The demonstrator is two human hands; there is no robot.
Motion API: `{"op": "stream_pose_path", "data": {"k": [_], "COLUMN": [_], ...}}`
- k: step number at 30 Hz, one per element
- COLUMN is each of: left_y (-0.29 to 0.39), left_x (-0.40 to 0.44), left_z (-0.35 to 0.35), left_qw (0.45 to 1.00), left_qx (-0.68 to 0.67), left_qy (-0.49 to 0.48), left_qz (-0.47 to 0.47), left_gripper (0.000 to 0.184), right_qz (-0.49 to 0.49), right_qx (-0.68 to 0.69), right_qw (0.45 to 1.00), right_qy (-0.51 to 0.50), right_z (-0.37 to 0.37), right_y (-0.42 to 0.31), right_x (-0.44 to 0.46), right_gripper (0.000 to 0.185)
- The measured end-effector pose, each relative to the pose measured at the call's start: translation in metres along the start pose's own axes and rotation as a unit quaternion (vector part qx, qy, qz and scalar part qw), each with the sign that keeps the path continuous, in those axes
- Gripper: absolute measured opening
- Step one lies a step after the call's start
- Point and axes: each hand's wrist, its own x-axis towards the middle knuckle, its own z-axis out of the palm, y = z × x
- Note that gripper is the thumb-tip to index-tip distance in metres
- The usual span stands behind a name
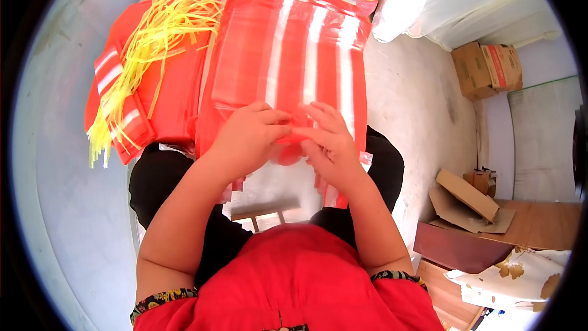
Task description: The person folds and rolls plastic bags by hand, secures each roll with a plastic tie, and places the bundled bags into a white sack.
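A stack of thin, shiny red sheets with white stripes point(291, 49) lies across my knees, its near edge hanging down between them. At that edge, my left hand point(254, 132) is closed, thumb and fingers pinched on the red material. My right hand point(331, 141) faces it with its fingertips almost touching the left ones, also pinching the red material, though motion blurs them. The exact piece between the fingertips is partly hidden. Left of this stack lies another red pile point(177, 79). A tangle of yellow strips point(162, 30) rests on it, beside a folded red piece with white bands point(131, 119).
Against the right wall sits a cardboard box point(474, 73). Opened cardboard point(468, 202) lies on a brown surface point(542, 224) at lower right. A clear plastic-wrapped bundle point(404, 0) is at the top, and a low wooden frame point(266, 213) shows between my legs.
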Motion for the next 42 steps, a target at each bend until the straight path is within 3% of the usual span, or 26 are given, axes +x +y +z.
{"op": "stream_pose_path", "data": {"k": [3, 4, 6, 9, 12, 16, 23, 27, 33, 39, 42], "left_y": [0.004, 0.004, 0.004, -0.001, 0.008, 0.005, -0.003, -0.002, -0.004, -0.003, -0.001], "left_x": [0.001, 0.002, 0.001, 0.001, 0.003, 0.002, 0.001, 0.0, -0.001, -0.003, -0.003], "left_z": [-0.001, -0.002, -0.004, -0.001, -0.009, -0.004, -0.001, -0.003, -0.001, -0.002, -0.004], "left_qw": [0.998, 0.997, 0.995, 0.991, 0.978, 0.978, 0.971, 0.961, 0.968, 0.919, 0.915], "left_qx": [-0.044, -0.059, -0.086, -0.113, -0.165, -0.171, -0.199, -0.225, -0.212, -0.326, -0.34], "left_qy": [0.024, 0.028, 0.035, 0.03, 0.014, 0.051, 0.062, 0.052, 0.063, 0.052, 0.053], "left_qz": [-0.026, -0.032, -0.044, -0.065, -0.127, -0.112, -0.116, -0.154, -0.121, -0.217, -0.21], "left_gripper": [0.028, 0.027, 0.026, 0.026, 0.026, 0.024, 0.02, 0.018, 0.02, 0.021, 0.021], "right_qz": [0.148, 0.132, 0.235, 0.373, 0.363, 0.309, 0.341, 0.34, 0.308, 0.318, 0.294], "right_qx": [0.002, 0.047, 0.214, 0.228, 0.241, 0.175, 0.17, 0.2, 0.228, 0.276, 0.316], "right_qw": [0.985, 0.978, 0.922, 0.874, 0.879, 0.912, 0.908, 0.9, 0.899, 0.887, 0.883], "right_qy": [0.088, 0.154, 0.222, 0.211, 0.193, 0.207, 0.174, 0.185, 0.21, 0.19, 0.185], "right_z": [-0.026, -0.031, -0.046, -0.065, -0.06, -0.053, -0.057, -0.053, -0.047, -0.055, -0.05], "right_y": [-0.002, 0.018, 0.034, 0.027, 0.034, 0.048, 0.048, 0.048, 0.05, 0.037, 0.019], "right_x": [-0.001, -0.01, -0.023, -0.037, -0.049, -0.048, -0.043, -0.042, -0.039, -0.039, -0.035], "right_gripper": [0.031, 0.035, 0.042, 0.051, 0.054, 0.053, 0.051, 0.052, 0.053, 0.057, 0.066]}}
